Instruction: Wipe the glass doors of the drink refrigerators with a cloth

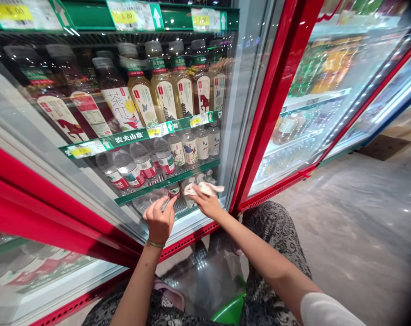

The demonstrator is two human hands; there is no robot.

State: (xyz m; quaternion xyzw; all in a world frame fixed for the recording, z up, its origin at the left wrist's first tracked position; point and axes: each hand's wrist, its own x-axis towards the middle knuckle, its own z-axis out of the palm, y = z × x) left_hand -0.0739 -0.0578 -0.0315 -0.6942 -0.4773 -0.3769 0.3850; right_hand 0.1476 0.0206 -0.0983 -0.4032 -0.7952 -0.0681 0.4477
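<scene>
My right hand (207, 202) presses a crumpled white cloth (205, 188) with pinkish marks against the lower part of the glass door (231, 136) of a drinks cooler. To its left, my left hand (160, 217) is raised close to the same glass, fingers bent and apart, with nothing visible between them. Behind the glass, tea bottles (142, 97) stand on the upper shelf and water bottles (129, 170) on the one below. More bottles on the lowest shelf are partly hidden by my hands.
Red door frames (270, 104) flank the glass. Another lit cooler (303, 99) stands at the right, beside grey floor (361, 226). Between my patterned trouser legs are a transparent plastic bag (205, 276) and a green object (230, 310).
</scene>
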